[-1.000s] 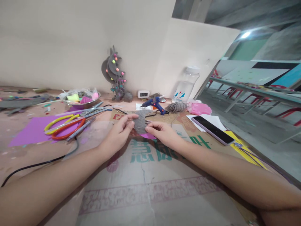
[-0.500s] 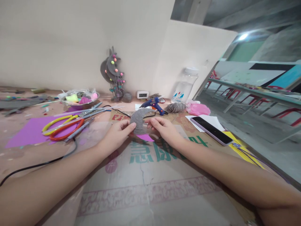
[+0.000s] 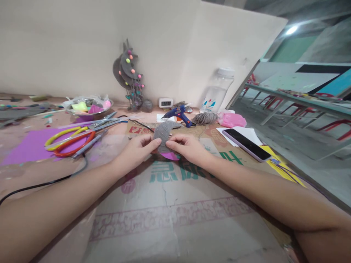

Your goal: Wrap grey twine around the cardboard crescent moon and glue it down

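Note:
A crescent moon shape wrapped in grey yarn (image 3: 162, 134) is held upright over the cardboard. My left hand (image 3: 142, 148) pinches its left edge, thumb on the front face. On the other side my right hand (image 3: 188, 147) has thumb and fingers closed on its right edge. A small purple paper piece (image 3: 169, 156) lies just below the crescent. Behind it rests a blue glue gun (image 3: 180, 114), with a ball of grey yarn (image 3: 205, 118) to its right. The fingertips behind the crescent are hidden.
Scissors with yellow and red handles (image 3: 71, 140) lie on purple paper (image 3: 24, 146) at left, near a bowl (image 3: 94, 115) of coloured bits. A decorated moon ornament (image 3: 130, 73) leans against the wall. A clock (image 3: 165, 102), water bottle (image 3: 218, 91) and phone (image 3: 246, 145) stand or lie around the cardboard (image 3: 137, 226).
My right hand has moved left onto the crescent's right edge, where before its fingers were beside it. The crescent has turned slightly, and the whole view has shifted a little.

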Demonstrator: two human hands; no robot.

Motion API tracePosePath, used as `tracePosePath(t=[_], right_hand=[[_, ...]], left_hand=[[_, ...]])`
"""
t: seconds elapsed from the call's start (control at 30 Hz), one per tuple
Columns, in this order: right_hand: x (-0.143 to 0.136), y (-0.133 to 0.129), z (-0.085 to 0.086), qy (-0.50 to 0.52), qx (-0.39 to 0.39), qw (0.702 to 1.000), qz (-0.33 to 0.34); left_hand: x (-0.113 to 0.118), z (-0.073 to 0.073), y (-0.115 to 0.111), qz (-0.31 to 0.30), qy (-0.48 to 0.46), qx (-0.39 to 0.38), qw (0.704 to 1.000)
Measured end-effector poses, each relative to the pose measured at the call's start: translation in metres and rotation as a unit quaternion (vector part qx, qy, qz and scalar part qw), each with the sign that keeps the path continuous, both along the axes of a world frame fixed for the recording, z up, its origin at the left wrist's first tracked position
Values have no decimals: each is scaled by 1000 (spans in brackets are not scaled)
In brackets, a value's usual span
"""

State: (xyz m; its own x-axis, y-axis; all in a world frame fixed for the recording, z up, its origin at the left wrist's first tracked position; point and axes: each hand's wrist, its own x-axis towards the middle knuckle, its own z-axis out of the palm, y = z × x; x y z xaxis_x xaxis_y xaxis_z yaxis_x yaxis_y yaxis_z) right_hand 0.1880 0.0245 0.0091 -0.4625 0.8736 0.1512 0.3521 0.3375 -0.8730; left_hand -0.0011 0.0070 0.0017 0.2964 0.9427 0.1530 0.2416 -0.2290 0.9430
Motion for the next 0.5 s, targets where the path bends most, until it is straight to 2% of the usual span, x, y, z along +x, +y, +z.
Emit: tracePosePath(t=[0.1,0.3,0.4,0.5], right_hand=[[2,0,-2,23,-11,1000,17],[-2,-3,1,-48,22,998,38],[-5,-5,1,-42,6,997,67],[-5,-5,-1,-36,11,997,60]], left_hand=[[0,0,0,-5,-4,-3,1000],[1,3,-1,11,13,9,1000],[1,2,-1,7,4,11,1000],[2,2,-1,5,18,16,1000]])
